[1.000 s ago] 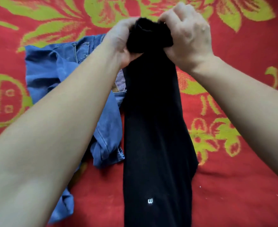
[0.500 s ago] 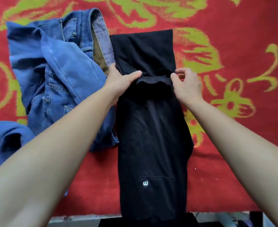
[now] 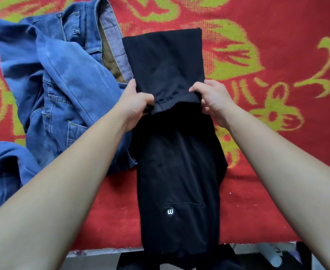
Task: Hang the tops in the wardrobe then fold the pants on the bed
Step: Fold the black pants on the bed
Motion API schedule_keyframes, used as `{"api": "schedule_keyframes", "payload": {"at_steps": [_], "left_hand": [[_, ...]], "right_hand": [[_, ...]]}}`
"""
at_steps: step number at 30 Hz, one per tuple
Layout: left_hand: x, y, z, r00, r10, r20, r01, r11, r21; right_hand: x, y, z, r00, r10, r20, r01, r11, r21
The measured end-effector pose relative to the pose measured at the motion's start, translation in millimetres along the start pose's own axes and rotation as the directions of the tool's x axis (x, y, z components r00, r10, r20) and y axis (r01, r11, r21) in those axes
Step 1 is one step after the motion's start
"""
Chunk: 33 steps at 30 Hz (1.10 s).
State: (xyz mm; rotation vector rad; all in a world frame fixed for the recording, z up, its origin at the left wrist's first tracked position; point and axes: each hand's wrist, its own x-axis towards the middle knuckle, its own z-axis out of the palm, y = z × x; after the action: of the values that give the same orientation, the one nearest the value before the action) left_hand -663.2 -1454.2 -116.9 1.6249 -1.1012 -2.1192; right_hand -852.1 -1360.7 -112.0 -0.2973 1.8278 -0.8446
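Black pants (image 3: 179, 162) with a small white round logo lie lengthwise on the bed, their far leg end folded back toward me. My left hand (image 3: 135, 102) grips the folded hem at its left corner. My right hand (image 3: 211, 98) pinches the same hem at its right corner. The waist end hangs over the near bed edge. Crumpled blue jeans (image 3: 59, 90) lie to the left, touching the black pants.
A red blanket (image 3: 277, 172) with yellow-green flower patterns covers the bed. The bed's near edge runs along the bottom, with floor and dark items below it. No wardrobe or tops are in view.
The leg end I held up high has come down onto the pants. Both hands now grip the hem corners more firmly, slightly nearer to me.
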Motion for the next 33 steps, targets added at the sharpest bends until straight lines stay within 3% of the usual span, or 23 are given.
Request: {"api": "schedule_keyframes", "payload": {"at_steps": [3,6,8,11,14,16,18,20,22,24,29,33], "left_hand": [[-5,-7,3,0.997,0.061,-0.041,-0.045,0.951,0.305],[-5,-2,11,0.991,0.054,-0.12,-0.002,0.919,0.395],[-4,3,16,0.981,0.096,-0.171,0.012,0.841,0.541],[-1,19,16,0.897,0.381,-0.224,-0.108,0.681,0.724],[21,52,8,0.785,0.602,-0.143,-0.171,0.434,0.884],[46,74,1,0.831,0.551,-0.075,-0.156,0.361,0.919],[70,91,-5,0.921,0.39,0.011,-0.154,0.339,0.928],[84,104,-10,0.965,0.255,0.055,-0.124,0.262,0.957],[92,112,-13,0.966,0.247,0.071,-0.117,0.179,0.977],[90,115,-12,0.966,0.236,0.104,-0.148,0.175,0.973],[65,121,-4,0.928,0.323,0.185,-0.225,0.091,0.97],[28,134,-3,0.906,0.371,0.204,-0.248,0.075,0.966]], "right_hand": [[-2,18,3,0.996,-0.017,-0.085,-0.011,0.945,-0.326],[-1,20,5,0.996,-0.021,-0.081,-0.015,0.909,-0.417],[5,13,4,0.987,-0.072,-0.147,-0.01,0.87,-0.494],[22,-8,-6,0.925,-0.251,-0.285,0.059,0.837,-0.544],[47,-33,-15,0.911,-0.337,-0.239,0.153,0.812,-0.564],[64,-56,-15,0.921,-0.365,-0.139,0.221,0.781,-0.584],[77,-77,-12,0.94,-0.337,-0.048,0.261,0.805,-0.532],[88,-91,-11,0.967,-0.255,0.027,0.229,0.813,-0.536],[94,-98,-12,0.981,-0.183,0.058,0.181,0.779,-0.6],[95,-101,-15,0.979,-0.178,0.103,0.203,0.75,-0.629],[77,-110,-33,0.943,-0.307,0.127,0.32,0.738,-0.594],[41,-122,-47,0.931,-0.313,0.189,0.364,0.744,-0.56]]}}
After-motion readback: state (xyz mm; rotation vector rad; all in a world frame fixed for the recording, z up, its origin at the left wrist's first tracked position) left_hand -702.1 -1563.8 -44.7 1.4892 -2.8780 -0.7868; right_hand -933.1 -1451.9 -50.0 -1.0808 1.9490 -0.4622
